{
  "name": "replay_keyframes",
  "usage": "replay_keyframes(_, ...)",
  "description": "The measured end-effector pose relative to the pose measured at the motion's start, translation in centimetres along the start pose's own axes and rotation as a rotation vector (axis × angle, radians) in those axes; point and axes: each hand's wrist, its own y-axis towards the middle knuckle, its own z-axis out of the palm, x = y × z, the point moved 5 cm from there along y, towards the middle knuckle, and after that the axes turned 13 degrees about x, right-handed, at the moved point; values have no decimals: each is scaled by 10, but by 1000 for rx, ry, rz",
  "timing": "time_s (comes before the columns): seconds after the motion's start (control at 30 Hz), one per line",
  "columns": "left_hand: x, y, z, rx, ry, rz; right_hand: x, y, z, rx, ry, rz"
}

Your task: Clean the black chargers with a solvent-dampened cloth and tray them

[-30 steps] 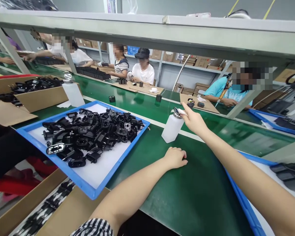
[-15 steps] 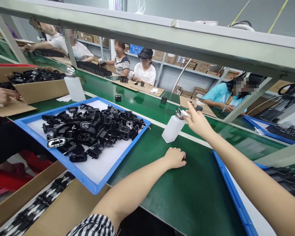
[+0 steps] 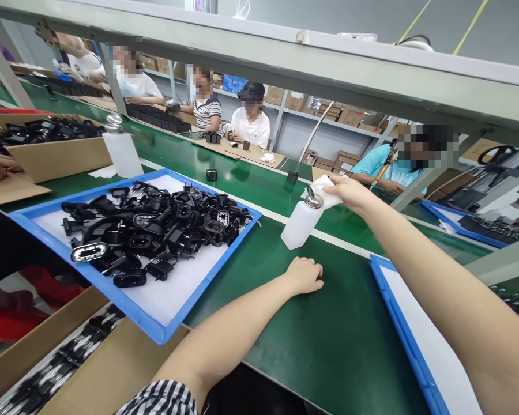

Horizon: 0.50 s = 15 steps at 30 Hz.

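Observation:
My right hand [image 3: 350,191] pinches a small white cloth [image 3: 327,191] and holds it just above the metal cap of a white plastic dispenser bottle [image 3: 299,222] standing on the green bench. My left hand [image 3: 305,275] rests on the bench a little in front of that bottle, fingers curled under; nothing shows in it. To the left lies a blue tray [image 3: 155,323] with a white liner and a heap of black plug adapters [image 3: 155,225].
A second blue tray [image 3: 404,334] sits at the right. Cardboard boxes of black parts [image 3: 52,151] and another white bottle [image 3: 121,151] stand at the left. Several people work across the green conveyor [image 3: 251,184]. A metal shelf rail [image 3: 328,63] runs overhead.
My right hand has lifted slightly off the bottle's cap, and more of the white cloth shows. The view shifted a little to the right. My left hand has stayed put.

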Motion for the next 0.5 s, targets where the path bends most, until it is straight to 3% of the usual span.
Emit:
replay_keyframes(0.2,0,0,0,0,-3,5,-3,-4,1,99,183,132)
replay_keyframes(0.4,-1,-1,-1,6,-7,-1,-10,6,-6,238,123,36)
replay_keyframes(0.5,-1,-1,-1,7,-7,0,-13,9,-9,244,117,44)
